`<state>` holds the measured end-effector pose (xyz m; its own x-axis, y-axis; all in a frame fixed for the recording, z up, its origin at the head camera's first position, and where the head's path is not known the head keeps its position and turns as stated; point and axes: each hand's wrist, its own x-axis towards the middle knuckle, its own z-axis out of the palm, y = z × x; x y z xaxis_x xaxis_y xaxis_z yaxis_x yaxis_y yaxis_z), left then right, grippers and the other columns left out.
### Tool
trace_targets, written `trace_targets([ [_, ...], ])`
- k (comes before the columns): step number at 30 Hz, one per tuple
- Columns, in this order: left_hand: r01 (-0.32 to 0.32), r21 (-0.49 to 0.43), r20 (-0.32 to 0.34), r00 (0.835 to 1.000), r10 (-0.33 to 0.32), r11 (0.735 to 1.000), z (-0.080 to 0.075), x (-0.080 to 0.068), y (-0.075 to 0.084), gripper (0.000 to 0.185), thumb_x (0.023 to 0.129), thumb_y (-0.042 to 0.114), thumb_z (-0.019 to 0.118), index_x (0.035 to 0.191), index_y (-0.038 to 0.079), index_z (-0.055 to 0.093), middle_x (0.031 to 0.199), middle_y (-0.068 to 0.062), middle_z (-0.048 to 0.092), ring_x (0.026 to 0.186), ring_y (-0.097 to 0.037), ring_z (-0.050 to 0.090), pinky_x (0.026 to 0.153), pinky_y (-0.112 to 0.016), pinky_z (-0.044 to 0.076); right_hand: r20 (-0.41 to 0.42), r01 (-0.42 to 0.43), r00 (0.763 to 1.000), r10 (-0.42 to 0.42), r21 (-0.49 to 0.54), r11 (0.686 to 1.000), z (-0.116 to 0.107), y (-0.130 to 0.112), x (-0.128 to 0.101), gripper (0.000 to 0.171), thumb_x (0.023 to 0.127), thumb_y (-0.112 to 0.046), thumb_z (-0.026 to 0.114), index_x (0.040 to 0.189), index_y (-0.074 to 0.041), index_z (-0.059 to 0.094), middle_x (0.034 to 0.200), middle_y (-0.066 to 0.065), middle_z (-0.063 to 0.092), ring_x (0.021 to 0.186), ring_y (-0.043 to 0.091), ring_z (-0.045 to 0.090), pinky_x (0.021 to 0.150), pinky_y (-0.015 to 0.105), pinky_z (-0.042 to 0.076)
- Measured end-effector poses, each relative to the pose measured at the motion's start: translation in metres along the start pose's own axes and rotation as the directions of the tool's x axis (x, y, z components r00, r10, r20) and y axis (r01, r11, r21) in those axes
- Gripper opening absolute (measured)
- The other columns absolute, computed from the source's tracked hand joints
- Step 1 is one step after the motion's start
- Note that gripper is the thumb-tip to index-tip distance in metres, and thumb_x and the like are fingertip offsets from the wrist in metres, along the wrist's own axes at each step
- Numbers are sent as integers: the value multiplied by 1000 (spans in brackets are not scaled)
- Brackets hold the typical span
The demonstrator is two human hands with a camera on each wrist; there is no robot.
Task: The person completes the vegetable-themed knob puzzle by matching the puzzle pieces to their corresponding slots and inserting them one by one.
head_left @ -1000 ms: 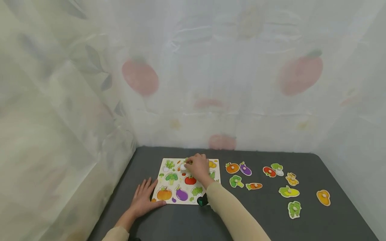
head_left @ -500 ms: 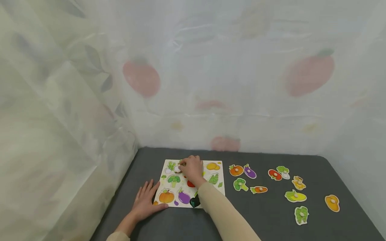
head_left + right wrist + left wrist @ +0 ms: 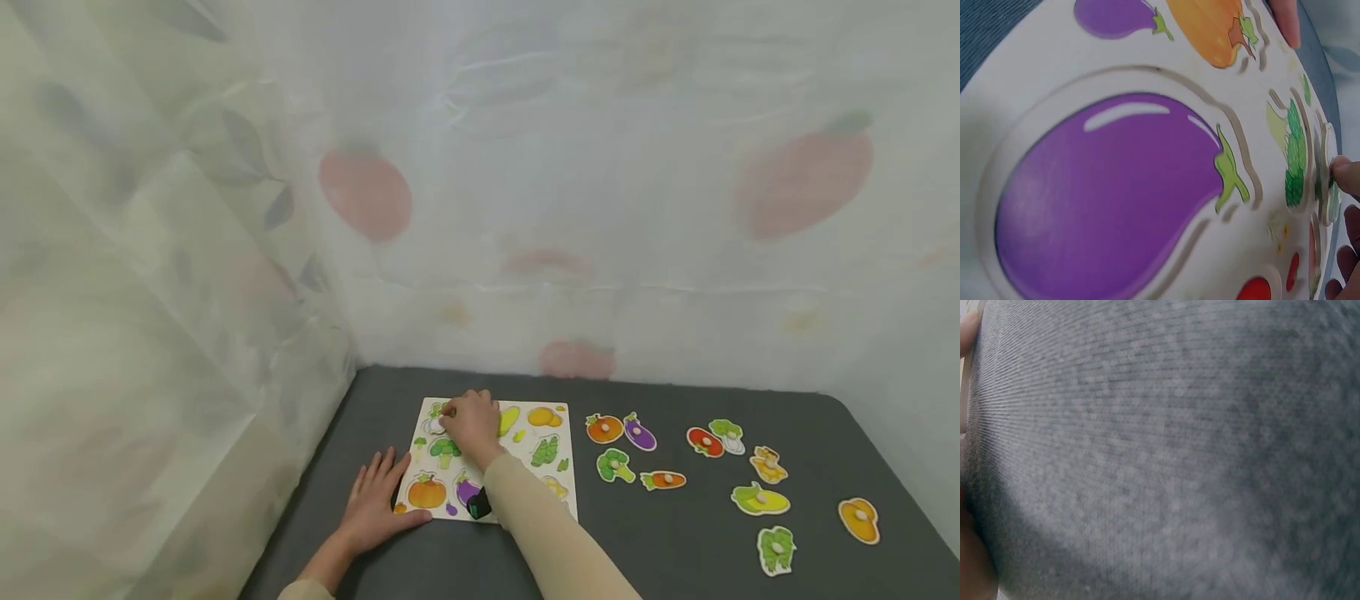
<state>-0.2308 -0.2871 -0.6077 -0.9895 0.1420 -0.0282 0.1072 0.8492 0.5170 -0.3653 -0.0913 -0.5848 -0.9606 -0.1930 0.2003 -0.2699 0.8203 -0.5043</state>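
Observation:
A white peg puzzle board (image 3: 517, 510) printed with vegetables lies on the dark table. My left hand (image 3: 375, 508) rests at its left edge, fingers straight, the thumb along the near left corner. Over the board's far left part, my right hand (image 3: 474, 423) pinches a white and green puzzle piece (image 3: 435, 424) between thumb and fingers, close over the printed recess there. The right wrist view shows that piece (image 3: 1330, 175) edge-on at the fingertips, its picture mostly hidden. The eggplant recess (image 3: 1110, 187) fills much of that view. In the left wrist view, mostly grey cloth (image 3: 1160, 450) shows.
Right of the board lie loose knobbed pieces: a pumpkin (image 3: 604, 429), an eggplant (image 3: 640, 433), a broccoli (image 3: 615, 465) and a carrot (image 3: 663, 480). Farther right are a tomato (image 3: 705, 442), a corn (image 3: 760, 500), a potato (image 3: 858, 521) and several others. Printed curtains (image 3: 525, 317) stand behind and left.
My right hand has moved left across the board with the puzzle piece, toward the far left corner. The left hand stays on the board's edge. The view has shifted slightly.

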Motion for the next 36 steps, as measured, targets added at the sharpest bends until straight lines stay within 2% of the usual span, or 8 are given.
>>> trace_targets([
  [7,27,15,40,999,-28,1000,-2,0,5,112,77,74,73,164,18,29,169,-20,16,155,-44,5,121,-63,0,-20,25,999,-25,1,1000,7,-1,0,10,91,-40,76,93,-31,82,95,-5,60,96,22,49,87,46,40],
  [15,-15,-20,-17,1000,14,1000,2,0,3,112,76,72,76,162,15,33,166,-24,21,153,-47,9,120,-64,1,-30,23,999,-23,3,1000,8,-5,2,10,91,-39,77,95,-32,83,94,-4,59,96,22,49,88,47,39],
  [21,-25,-20,-49,999,24,999,6,0,-3,112,75,75,74,162,17,34,166,-23,22,154,-45,9,120,-64,0,-14,13,1000,-13,4,1000,10,-7,4,11,93,-39,76,97,-32,84,96,-4,58,98,23,47,89,47,37],
  [36,3,2,-24,1000,-3,1000,6,1,-4,114,74,76,74,162,18,33,167,-21,20,154,-44,9,121,-63,1,-43,11,999,-10,29,1000,12,-9,3,11,91,-38,77,96,-30,84,100,-2,61,101,24,48,88,47,37],
])
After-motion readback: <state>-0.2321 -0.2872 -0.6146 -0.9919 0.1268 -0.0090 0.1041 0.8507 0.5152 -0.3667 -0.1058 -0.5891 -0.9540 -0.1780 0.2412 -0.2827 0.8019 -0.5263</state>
